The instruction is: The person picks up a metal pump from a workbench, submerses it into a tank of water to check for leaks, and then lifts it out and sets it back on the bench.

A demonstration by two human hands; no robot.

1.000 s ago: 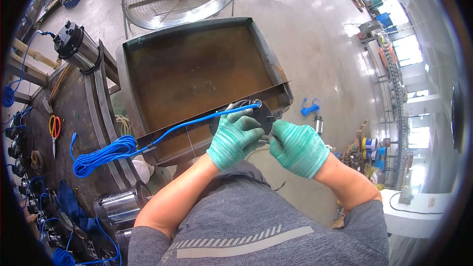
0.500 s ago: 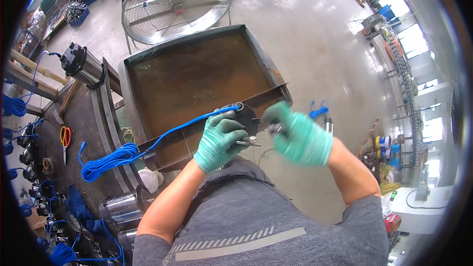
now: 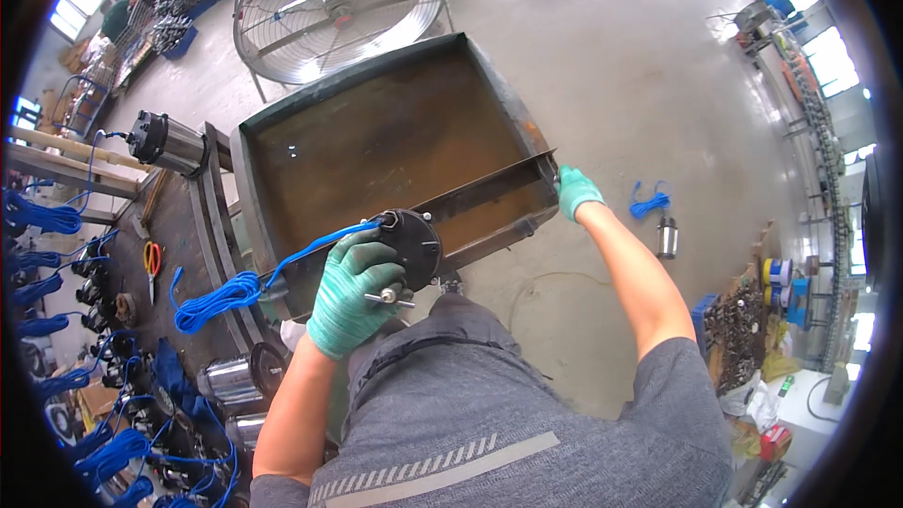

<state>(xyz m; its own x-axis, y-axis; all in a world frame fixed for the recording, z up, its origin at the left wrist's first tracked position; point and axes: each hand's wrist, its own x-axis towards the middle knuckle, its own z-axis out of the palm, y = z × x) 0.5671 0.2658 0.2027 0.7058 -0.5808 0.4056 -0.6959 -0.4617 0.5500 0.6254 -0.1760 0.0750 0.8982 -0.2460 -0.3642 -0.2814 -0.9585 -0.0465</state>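
My left hand [image 3: 353, 296], in a green glove, is closed around a metal T-shaped tool [image 3: 388, 298] whose crossbar pokes out by the thumb. Its fingertips rest against the round black pump head [image 3: 414, 246], with bolts at the rim. A blue cable [image 3: 315, 248] runs from the pump head to a tied coil [image 3: 218, 302] on the left. My right hand [image 3: 577, 193], also gloved, reaches out to the right end of the steel bar [image 3: 494, 181] across the tank. Its fingers are curled there; whatever they hold is hidden.
A rectangular metal tank [image 3: 243, 155] of brownish water lies ahead, with a large fan [image 3: 340, 9] behind it. Orange-handled scissors [image 3: 152, 261] lie on the left bench. A steel pump cylinder [image 3: 668, 238] and blue cable coil [image 3: 651, 199] are on the floor at right.
My right hand has moved from beside the pump head out to the bar's right end. My left hand and the pump head now appear further left in the view.
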